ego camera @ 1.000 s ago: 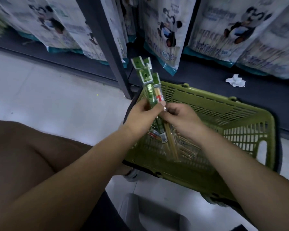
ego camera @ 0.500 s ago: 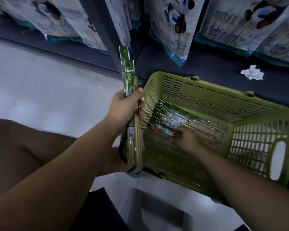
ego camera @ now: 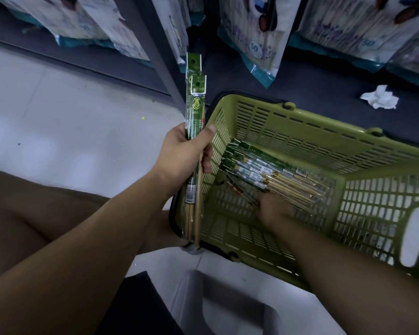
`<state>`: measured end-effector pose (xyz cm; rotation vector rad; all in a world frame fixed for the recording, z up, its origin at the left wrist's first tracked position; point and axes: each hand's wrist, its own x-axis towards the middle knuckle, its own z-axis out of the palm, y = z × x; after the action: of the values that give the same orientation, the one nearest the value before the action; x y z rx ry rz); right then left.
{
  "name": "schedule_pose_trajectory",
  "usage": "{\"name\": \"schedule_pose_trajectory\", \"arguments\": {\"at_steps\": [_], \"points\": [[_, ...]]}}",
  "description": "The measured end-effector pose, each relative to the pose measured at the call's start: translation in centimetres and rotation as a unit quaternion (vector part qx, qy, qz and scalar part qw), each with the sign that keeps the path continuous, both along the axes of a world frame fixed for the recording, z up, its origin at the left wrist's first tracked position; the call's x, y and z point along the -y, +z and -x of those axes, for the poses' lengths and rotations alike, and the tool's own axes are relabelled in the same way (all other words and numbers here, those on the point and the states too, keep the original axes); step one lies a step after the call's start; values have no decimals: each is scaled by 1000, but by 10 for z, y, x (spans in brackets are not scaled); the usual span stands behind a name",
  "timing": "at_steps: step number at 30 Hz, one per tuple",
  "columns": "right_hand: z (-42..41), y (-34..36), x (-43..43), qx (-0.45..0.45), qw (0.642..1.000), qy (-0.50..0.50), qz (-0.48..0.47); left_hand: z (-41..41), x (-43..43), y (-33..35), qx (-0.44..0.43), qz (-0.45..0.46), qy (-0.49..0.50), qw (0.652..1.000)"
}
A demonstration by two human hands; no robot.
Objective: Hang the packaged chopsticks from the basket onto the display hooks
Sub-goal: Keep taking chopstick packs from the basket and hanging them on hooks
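Note:
My left hand grips two green chopstick packages upright, just left of the green basket; their hang-hole tabs point up. My right hand is down inside the basket, its fingers on the pile of chopstick packages lying on the basket floor. The fingertips are hidden among the packs, so whether they pinch one does not show. No display hooks are in sight.
Large white bags with cartoon prints hang along the top over a dark shelf base. A dark upright post stands behind my left hand. A crumpled white tissue lies at right. A grey stool sits below.
A second ago both hands held the packs over the basket. My left hand has since taken them aside and upright, while my right hand went down into the basket to the pile.

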<state>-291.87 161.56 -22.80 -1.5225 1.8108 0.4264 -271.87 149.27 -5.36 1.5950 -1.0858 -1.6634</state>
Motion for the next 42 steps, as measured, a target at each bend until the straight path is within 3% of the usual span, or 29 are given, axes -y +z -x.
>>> {"name": "schedule_pose_trajectory", "arguments": {"at_steps": [5, 10, 16, 21, 22, 23, 26, 28, 32, 38, 42], "points": [[16, 47, 14, 154, 984, -87, 35, 5, -1, 1, 33, 11, -33, 999], [9, 134, 60, 312, 919, -203, 132, 20, -11, 7, 58, 12, -47, 997], [-27, 193, 74, 403, 881, -179, 171, 31, -19, 16, 27, -4, 16, 999], [-30, 177, 70, 561, 741, -364, 63, 19, -11, 17, 77, -5, 46, 996], [-27, 168, 69, 546, 745, -378, 63, 16, -9, 17, 78, -5, 45, 996], [-22, 156, 69, 501, 779, -370, 78, 14, -7, 17, 69, -10, 44, 997], [0, 111, 58, 255, 931, -228, 126, 10, -2, 18, 32, -33, 30, 998], [15, 81, 46, 143, 972, -162, 96, 10, -3, 17, 10, -37, 24, 999], [29, 43, 26, 48, 996, -70, 32, 12, -6, 12, -11, -49, 26, 998], [15, 25, 27, -74, 994, 10, 74, 15, -3, 11, -1, -46, 35, 998], [16, 22, 32, -90, 993, 31, 71, 17, -3, 9, 2, -51, 41, 998]]}}
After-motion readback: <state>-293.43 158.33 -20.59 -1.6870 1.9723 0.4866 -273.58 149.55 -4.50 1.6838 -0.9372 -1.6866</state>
